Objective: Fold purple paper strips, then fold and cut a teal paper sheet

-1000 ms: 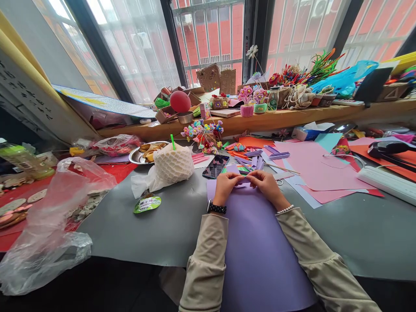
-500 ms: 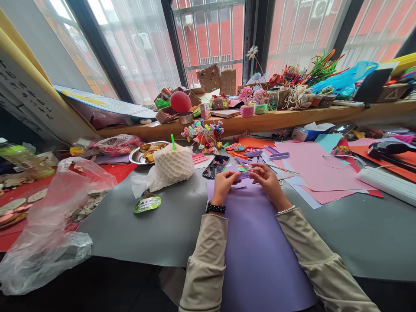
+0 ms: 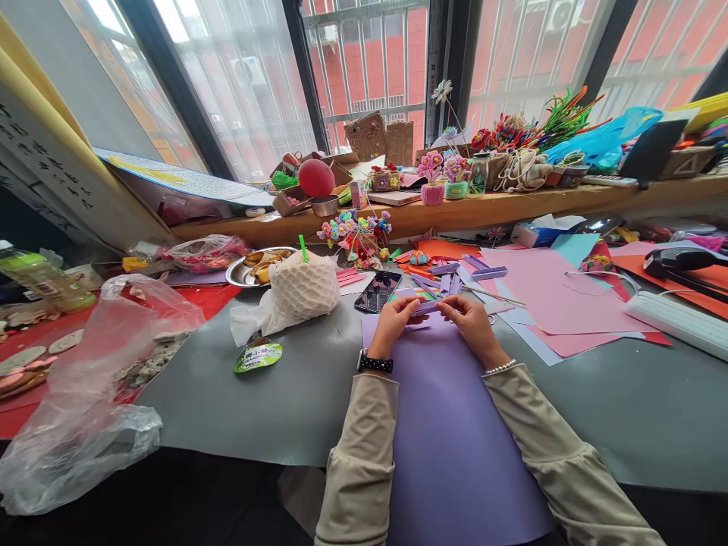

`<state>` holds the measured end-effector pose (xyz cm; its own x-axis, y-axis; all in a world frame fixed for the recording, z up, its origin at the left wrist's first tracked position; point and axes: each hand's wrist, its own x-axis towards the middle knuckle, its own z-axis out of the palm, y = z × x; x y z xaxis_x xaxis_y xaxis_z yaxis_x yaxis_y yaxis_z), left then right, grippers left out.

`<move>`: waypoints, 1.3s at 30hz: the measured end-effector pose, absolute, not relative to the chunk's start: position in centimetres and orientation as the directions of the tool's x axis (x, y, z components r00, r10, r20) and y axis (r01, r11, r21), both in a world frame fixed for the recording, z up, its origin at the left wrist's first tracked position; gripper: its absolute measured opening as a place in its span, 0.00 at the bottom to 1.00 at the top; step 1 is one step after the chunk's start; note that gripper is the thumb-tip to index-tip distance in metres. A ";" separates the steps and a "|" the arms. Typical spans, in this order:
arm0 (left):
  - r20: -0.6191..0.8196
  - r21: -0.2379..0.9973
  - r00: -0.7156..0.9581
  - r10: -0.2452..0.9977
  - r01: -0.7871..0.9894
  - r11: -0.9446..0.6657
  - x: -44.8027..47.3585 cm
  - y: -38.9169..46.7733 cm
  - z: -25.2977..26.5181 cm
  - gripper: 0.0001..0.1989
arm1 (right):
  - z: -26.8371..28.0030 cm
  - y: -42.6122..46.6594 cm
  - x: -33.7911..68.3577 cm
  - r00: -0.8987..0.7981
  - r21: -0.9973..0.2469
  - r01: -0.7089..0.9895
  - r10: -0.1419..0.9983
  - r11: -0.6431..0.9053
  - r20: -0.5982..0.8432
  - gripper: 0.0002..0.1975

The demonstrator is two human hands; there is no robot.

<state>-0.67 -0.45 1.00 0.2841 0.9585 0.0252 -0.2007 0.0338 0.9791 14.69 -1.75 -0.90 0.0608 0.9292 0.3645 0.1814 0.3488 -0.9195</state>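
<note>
Between my two hands a narrow folded strip of purple paper (image 3: pixel 424 308) is stretched level. My left hand (image 3: pixel 394 322) pinches its left end, and my right hand (image 3: pixel 469 324) pinches the right end. Below them a large sheet of purple paper (image 3: pixel 455 432) runs down over the table's front edge. Another small purple piece lies on that sheet just under my fingers, partly hidden. Several purple strips (image 3: pixel 451 283) are piled just beyond my hands. A dark phone (image 3: pixel 378 292) lies to the left of the pile.
A coconut in white netting (image 3: pixel 304 292) with a green straw stands on the grey table (image 3: pixel 239 417) at left, before a metal plate (image 3: pixel 239 271). Pink paper sheets (image 3: pixel 574 292) and a white power strip (image 3: pixel 679 322) lie at right. Craft flowers (image 3: pixel 361 235) stand at the back.
The purple paper in my hands has become a narrower folded strip, held level. My right fingers have closed in from a more spread pose to a pinch at its end.
</note>
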 end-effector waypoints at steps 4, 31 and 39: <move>0.070 0.986 0.318 0.946 -0.166 -0.017 -0.7 -0.5 1.1 0.21 | -0.9 -1.8 14.7 0.087 -0.916 0.196 0.924 0.351 0.373 0.14; 0.200 0.979 0.208 0.957 -0.087 -0.186 -0.3 -0.2 0.3 0.07 | -0.7 -1.9 14.5 0.118 -0.928 0.155 0.927 0.338 0.357 0.12; 0.193 0.975 0.223 0.956 -0.151 -0.162 -0.2 -0.4 0.4 0.11 | -0.7 -1.9 14.5 0.105 -0.925 0.112 0.921 0.363 0.375 0.11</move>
<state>-0.22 -0.41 0.42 0.2229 0.9555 0.1932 -0.1513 -0.1619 0.9751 14.51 -1.90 -0.74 0.1046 0.9212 0.3747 0.1116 0.3635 -0.9249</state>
